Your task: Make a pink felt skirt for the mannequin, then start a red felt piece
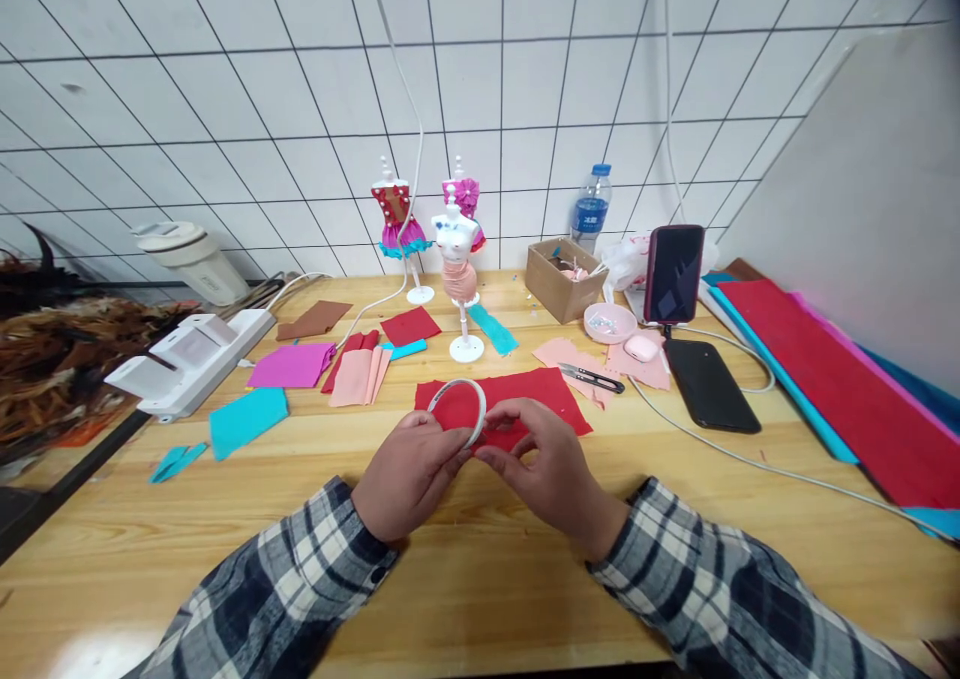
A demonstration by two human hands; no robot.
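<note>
My left hand point(411, 471) is closed on a roll of narrow white tape point(481, 409), a thin ring that stands tilted above a red cloth piece point(551, 399). Beside the ring's right edge is my right hand point(541, 464), thumb and forefinger curved with a gap between them and their tips near the tape. Whether a loose tape end lies between those fingertips is too small to tell. Just behind the red cloth stands a small white dress form point(454, 239) with pink cloth wrapped round its lower part.
Thread snips point(591, 377) lie on pink cloth to the right, near a pink dish point(610, 323), a cardboard box point(566, 279) and a black phone point(711, 384). Cloth pieces and a white power strip point(217, 364) are at the left. A cable point(757, 461) crosses the right side.
</note>
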